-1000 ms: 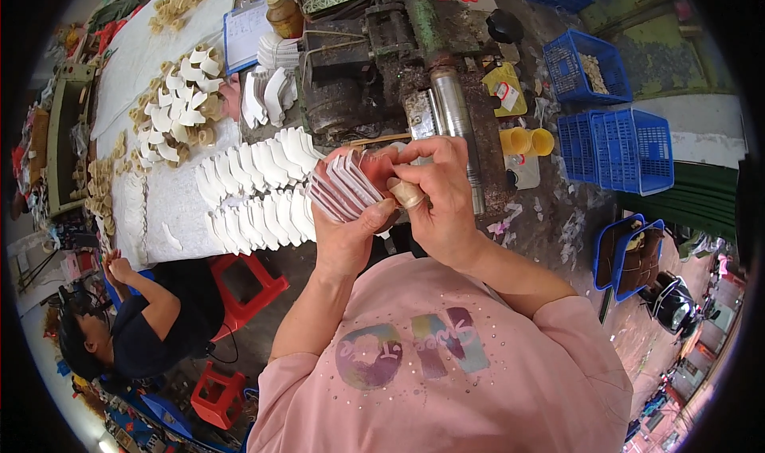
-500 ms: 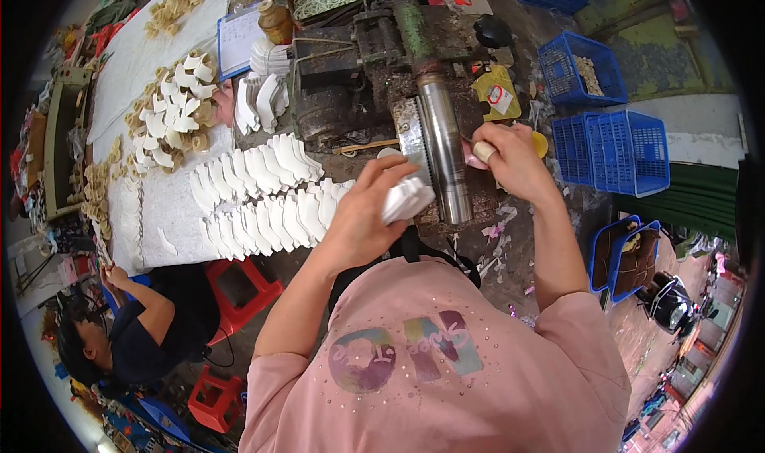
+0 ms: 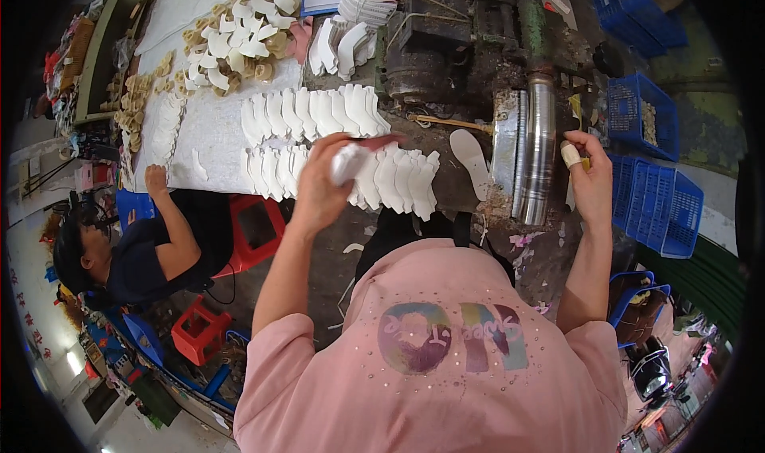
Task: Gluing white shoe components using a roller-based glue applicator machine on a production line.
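Seen from above, a person in a pink shirt stands at a cluttered table (image 3: 215, 126) covered with a white sheet. At the far left a co-worker in dark clothes (image 3: 135, 254) sits low beside a red stool (image 3: 255, 230), one hand resting on the table edge.

On the sheet lie two long rows of white shoe insoles (image 3: 319, 112), each piece overlapping the next like roof tiles. The upper row looks complete; the lower row (image 3: 398, 180) runs on toward the right, ending just beside the machine. A looser heap of white and tan cut pieces (image 3: 231, 43) sits further back – it seems unsorted.

The person's left hand (image 3: 323, 184) hovers over the lower row, its grip clenched around a small stack of white insoles (image 3: 349, 162). This held stack is just above the row, close to its middle.

To the right, a single white insole (image 3: 470, 156) lies flat and alone on the dark machine bed, near a shiny steel roller (image 3: 538, 146) that belongs to a heavy, grimy machine (image 3: 470, 47). The right hand (image 3: 590, 178), with a bandage on one finger, rests against the far side of the roller; whether it grasps anything cannot be told.

Blue plastic crates (image 3: 649, 186) stand at the far right – one holds a few small pieces.

Judging by the full rows, much of the laying out is done; the held stack, the lone insole and the heap appear to remain.
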Tool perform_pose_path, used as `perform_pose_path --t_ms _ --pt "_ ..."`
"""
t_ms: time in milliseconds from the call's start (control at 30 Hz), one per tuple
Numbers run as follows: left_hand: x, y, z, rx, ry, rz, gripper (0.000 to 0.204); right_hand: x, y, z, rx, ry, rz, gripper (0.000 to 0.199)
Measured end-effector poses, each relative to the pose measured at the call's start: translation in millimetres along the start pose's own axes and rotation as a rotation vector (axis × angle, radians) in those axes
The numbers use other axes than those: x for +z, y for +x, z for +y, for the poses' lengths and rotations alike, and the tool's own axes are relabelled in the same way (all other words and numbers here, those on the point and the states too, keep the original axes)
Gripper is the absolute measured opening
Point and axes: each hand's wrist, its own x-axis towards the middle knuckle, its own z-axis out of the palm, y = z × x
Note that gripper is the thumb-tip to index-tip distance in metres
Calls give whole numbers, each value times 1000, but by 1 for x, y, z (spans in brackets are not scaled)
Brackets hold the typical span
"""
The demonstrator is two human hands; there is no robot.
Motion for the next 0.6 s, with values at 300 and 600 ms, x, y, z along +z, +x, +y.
perform_pose_path --t_ms 300,600 --pt "7 -65 -97 126 806 -463 41 8 5 -10 -13 -7 -1 19" --pt "5 -56 -84 -61 644 -309 41 12 4 -9 -24 25 23 19"
